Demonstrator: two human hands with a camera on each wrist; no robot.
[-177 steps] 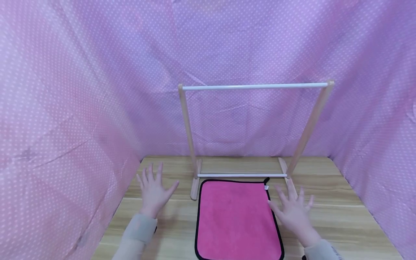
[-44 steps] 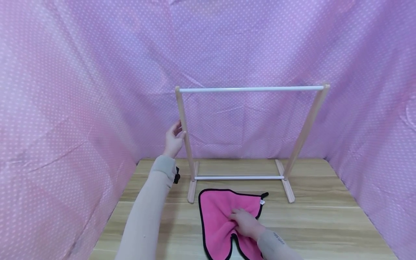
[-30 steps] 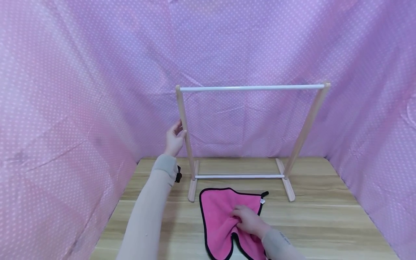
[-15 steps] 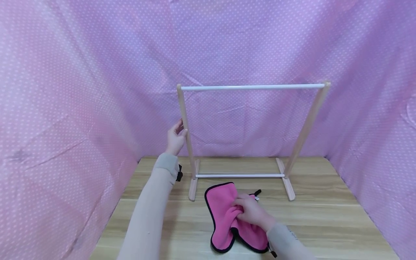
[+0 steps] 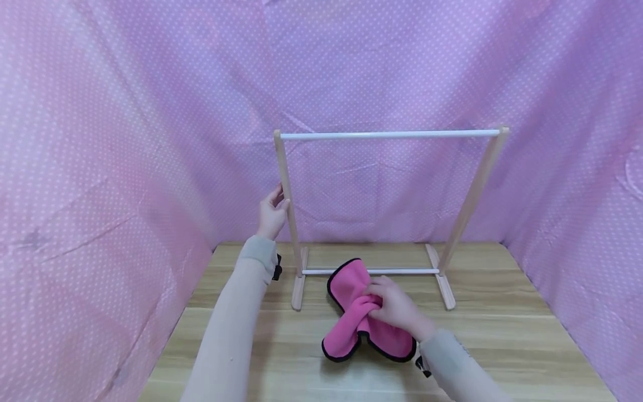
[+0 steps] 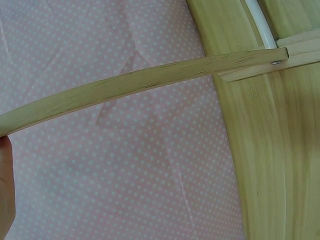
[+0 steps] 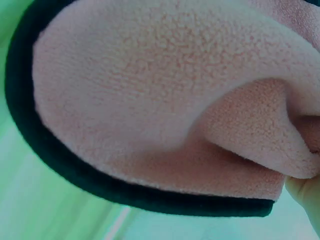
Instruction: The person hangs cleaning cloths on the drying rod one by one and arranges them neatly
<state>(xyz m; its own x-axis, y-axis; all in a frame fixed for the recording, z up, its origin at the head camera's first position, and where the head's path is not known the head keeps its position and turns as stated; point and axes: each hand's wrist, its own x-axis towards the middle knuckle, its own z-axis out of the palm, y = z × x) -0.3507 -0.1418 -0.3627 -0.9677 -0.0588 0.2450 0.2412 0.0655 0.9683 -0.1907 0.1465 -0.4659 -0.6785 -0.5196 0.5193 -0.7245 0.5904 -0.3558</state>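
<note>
A pink towel [image 5: 346, 332] with black edging is bunched at its middle, where my right hand [image 5: 397, 307] pinches it. Its corners droop outward, and it hangs over the table in front of the rack. In the right wrist view, a fold of the towel [image 7: 125, 90] fills most of the picture, with a bit of the hand at the right edge. My left hand [image 5: 273, 214] grips the left post of a wooden rack [image 5: 286, 184], thumb on the near side and fingers behind. The left wrist view shows that post [image 6: 150, 77] running down to its foot, with part of the hand at the left edge.
The rack's white top bar [image 5: 392, 134] spans between two posts, and a lower white bar [image 5: 402, 271] joins them near the feet. Wood-grain tabletop [image 5: 502, 335] lies beneath. Polka-dot cloth [image 5: 377, 67] encloses the back and both sides.
The towel lay flat at first with both hands spread open. My left hand has since taken the left post; my right hand has gathered the towel's middle and lifted it towards the rack.
</note>
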